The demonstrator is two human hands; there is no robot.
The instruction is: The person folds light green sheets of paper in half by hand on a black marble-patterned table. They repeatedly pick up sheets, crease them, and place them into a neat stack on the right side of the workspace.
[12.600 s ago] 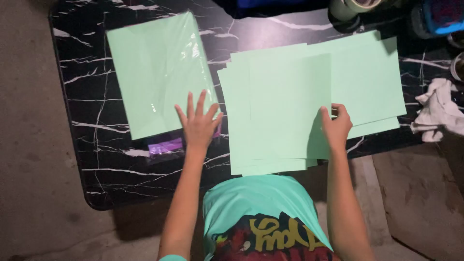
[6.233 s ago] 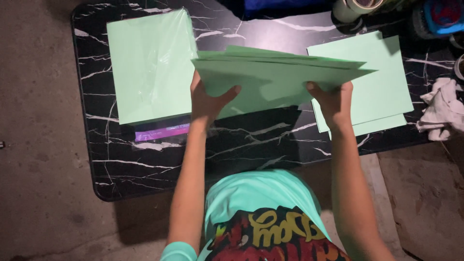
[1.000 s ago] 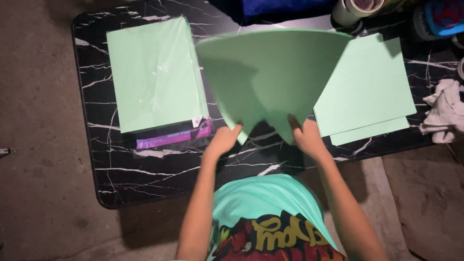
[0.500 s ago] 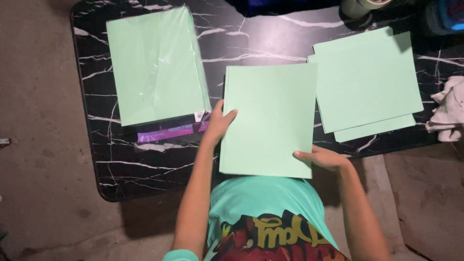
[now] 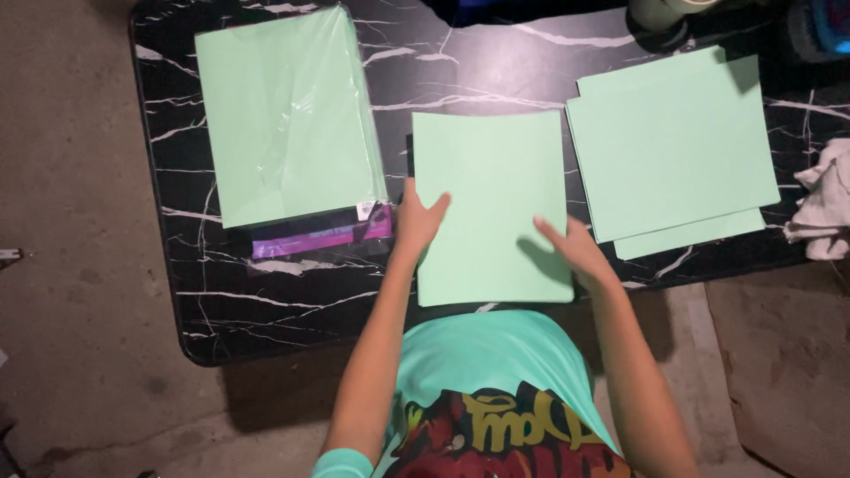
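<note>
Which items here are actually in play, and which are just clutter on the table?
In play:
left hand and right hand, both flat on the middle green sheet
loose green sheets, right
wrapped green paper pack, left

Lying about:
white cloth, right edge
tape roll, top edge

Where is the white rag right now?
In the head view the crumpled white rag sits at the table's far right edge, just right of the loose green sheets, away from both hands.

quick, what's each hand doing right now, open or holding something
Left hand: open, fingers spread flat on the left edge of the middle pale green paper sheet.
Right hand: open, palm down on the same sheet's lower right part.
</note>
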